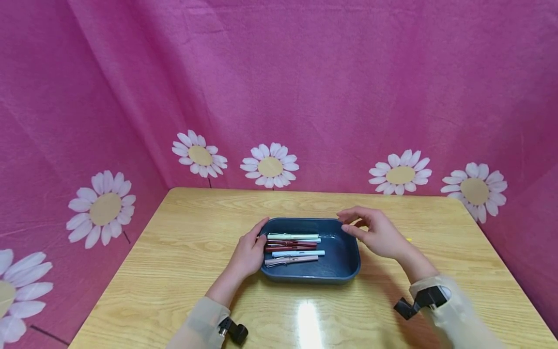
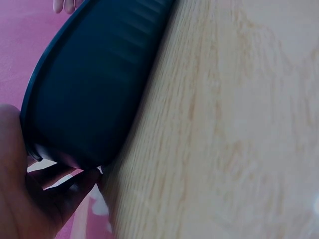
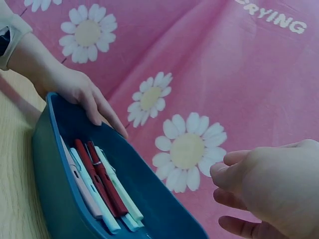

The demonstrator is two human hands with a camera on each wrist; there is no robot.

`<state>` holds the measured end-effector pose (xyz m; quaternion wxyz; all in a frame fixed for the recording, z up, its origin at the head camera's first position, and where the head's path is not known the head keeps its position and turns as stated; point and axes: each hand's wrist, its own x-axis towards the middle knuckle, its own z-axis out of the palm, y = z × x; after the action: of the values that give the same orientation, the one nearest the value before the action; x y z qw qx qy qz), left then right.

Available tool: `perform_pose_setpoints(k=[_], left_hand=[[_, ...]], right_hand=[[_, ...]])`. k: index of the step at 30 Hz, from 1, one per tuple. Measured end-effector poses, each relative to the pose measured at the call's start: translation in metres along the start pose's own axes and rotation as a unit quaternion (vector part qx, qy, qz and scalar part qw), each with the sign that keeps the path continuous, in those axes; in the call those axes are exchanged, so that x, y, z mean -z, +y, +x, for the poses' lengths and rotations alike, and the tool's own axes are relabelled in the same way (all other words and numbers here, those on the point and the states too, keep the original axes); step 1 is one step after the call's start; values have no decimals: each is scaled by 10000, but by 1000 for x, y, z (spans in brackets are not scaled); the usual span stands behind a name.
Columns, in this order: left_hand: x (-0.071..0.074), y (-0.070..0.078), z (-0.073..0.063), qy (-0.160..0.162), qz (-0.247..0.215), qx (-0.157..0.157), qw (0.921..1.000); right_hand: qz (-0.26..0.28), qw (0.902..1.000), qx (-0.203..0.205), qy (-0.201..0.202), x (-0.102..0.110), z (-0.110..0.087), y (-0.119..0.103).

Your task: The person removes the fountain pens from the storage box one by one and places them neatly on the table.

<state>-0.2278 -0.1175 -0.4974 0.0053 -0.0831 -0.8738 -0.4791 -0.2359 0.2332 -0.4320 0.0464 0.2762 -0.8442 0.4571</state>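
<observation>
A dark blue plastic box point(image 1: 337, 281) stands on the table with several capped pens lying side by side in its left part. At its left end my left hand point(image 1: 247, 252) grips the wall, thumb over the rim and fingers outside. From far to near, the pens are a pale green pen point(image 1: 293, 236), a whitish one partly hidden beneath it, dark red pens point(image 1: 301, 245), a pale blue pen point(image 1: 301, 253) and a pinkish-grey pen point(image 1: 301, 260). My right hand point(image 1: 378, 235) hovers by the far right corner, fingers loosely bent and holding nothing in the right wrist view.
The box rests on a light wood-grain table point(image 1: 183, 271). A small yellow thing point(image 1: 409, 239) shows on the tabletop beside the right wrist. Behind and to the sides hangs a pink cloth point(image 1: 305, 97) printed with white daisies.
</observation>
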Motion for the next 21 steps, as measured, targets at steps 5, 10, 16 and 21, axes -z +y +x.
perform_pose_setpoints(k=[5,10,16,21], left_hand=[[0,2,-1,-14,-52,77,10000],[0,1,-1,-8,-83,68,9999],[-1,0,1,11,-45,32,10000],[0,-1,1,-32,-67,74,9999]], right_hand=[[124,9996,-163,-180,-12,10,-1],[267,9990,-257,-270,-24,17,3],[303,9983,-291,-405,-37,23,6],[215,9980,-216,-550,-49,28,5]])
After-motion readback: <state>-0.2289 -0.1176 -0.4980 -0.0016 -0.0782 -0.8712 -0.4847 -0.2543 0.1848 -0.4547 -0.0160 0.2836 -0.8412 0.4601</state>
